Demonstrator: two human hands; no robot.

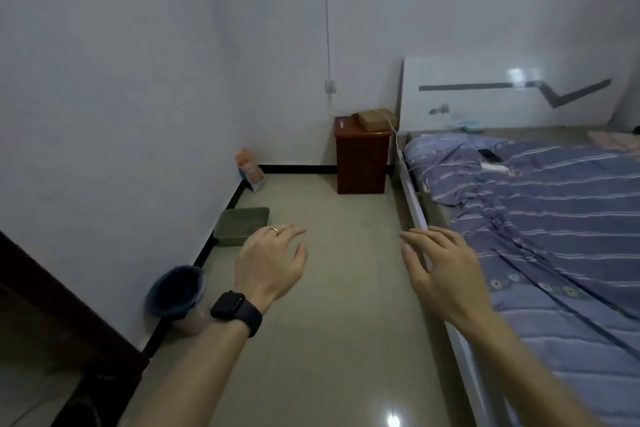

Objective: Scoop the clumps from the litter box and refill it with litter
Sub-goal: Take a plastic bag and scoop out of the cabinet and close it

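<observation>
1. Two bare hands are out in front over the tiled floor (332,322), palms down and holding nothing. The left hand (273,267) has its fingers loosely spread, with a ring (274,231) on one finger and a dark watch (235,312) on the wrist. The right hand (446,274) is also relaxed and spread, hovering just beside the bed's edge.
2. Down by the left wall, near the left wrist, there's a small bin (175,291) with a blue liner.
3. A bit further along the same wall sits the litter box (227,239), a shallow green tray flat on the floor. The left hand's fingers overlap its near corner in the view, but the hand is up in the air, not touching it. Can't really make out what's inside.
4. In the far left corner, an orange and blue bag (250,168) leans against the wall. The label's too blurry to read.
5. At the back wall stands a reddish-brown nightstand (360,159) with a cardboard box (374,120) on top, right next to the bed (554,218) and its striped blue blanket.
</observation>
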